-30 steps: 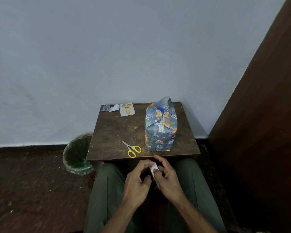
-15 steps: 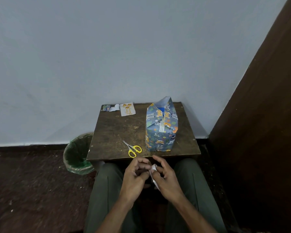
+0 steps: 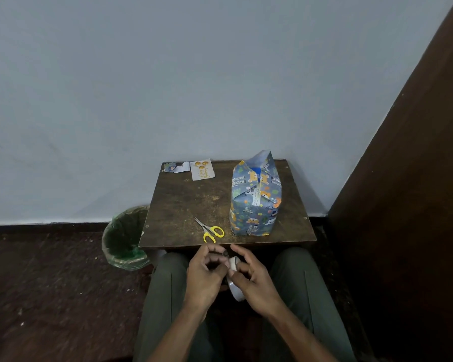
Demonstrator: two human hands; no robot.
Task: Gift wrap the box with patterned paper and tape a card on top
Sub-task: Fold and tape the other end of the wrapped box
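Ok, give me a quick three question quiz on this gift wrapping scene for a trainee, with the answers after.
1. True or false: the scissors lie on the table, left of the wrapped box.
2. What do both hands work on above the lap: A) the card, B) the tape roll, C) the scissors?
3. Fill in: the card lies near the table's far ____ corner.

Key: 1 true. 2 B: the right hand holds the tape roll while the left hand picks at it. 3 left.
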